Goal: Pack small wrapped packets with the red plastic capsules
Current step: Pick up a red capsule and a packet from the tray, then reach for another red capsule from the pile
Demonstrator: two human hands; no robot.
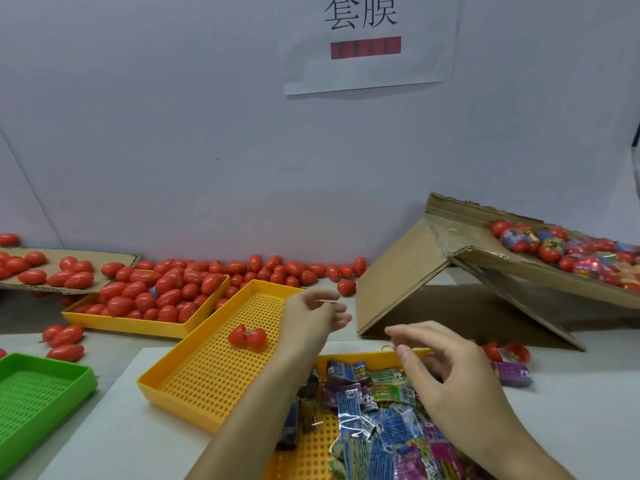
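An opened red capsule [247,337] lies in two joined halves on the perforated yellow tray [207,386] in the middle. My left hand [311,318] hovers just right of it above the tray's far corner, its fingers loosely curled; I can make out nothing in them. My right hand [450,370] hangs with relaxed, spread fingers over a heap of small wrapped packets [377,420] in another yellow tray [311,455] at the front. It holds nothing. A further yellow tray [138,323] at the left is piled with closed red capsules [162,292].
Loose red capsules [294,270] line the back wall and lie on a cardboard sheet [114,256] at far left. A green tray [38,393] sits at front left. A tilted cardboard box [408,271] at right holds wrapped capsules [554,251]. A few more lie beside it [509,358].
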